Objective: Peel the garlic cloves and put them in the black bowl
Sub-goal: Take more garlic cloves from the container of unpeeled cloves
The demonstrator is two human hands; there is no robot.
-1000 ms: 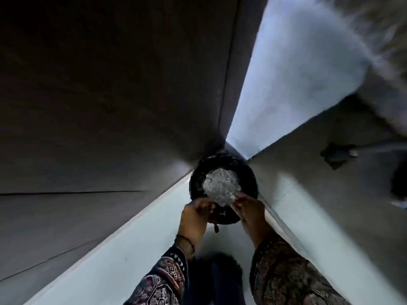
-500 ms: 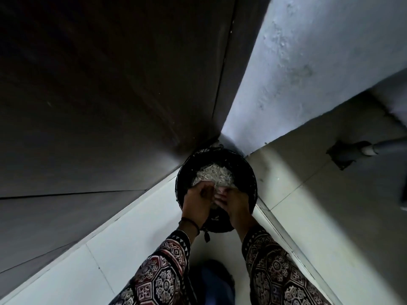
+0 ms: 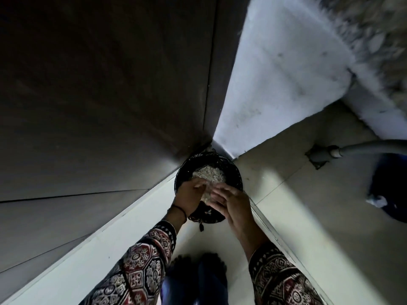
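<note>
A round black container (image 3: 234, 172) stands on the floor in a corner, with a heap of pale papery garlic skins (image 3: 209, 173) inside it. Both my hands are over its near side. My left hand (image 3: 190, 194) has its fingers bent down into the pale heap; its grip is hidden. My right hand (image 3: 231, 205) lies close beside it with fingers fairly straight, touching the pale stuff between the two hands. No single garlic clove can be made out.
Dark cabinet panels (image 3: 99, 95) rise on the left and a white wall (image 3: 275, 95) on the right. A grey pipe (image 3: 363, 148) enters the floor at the right, near a dark blue object (image 3: 389, 190). My feet (image 3: 198, 265) stand just behind the container.
The pale heap that both hands held above the container one second ago now lies inside it. My right hand has drawn back and its fingers have straightened.
</note>
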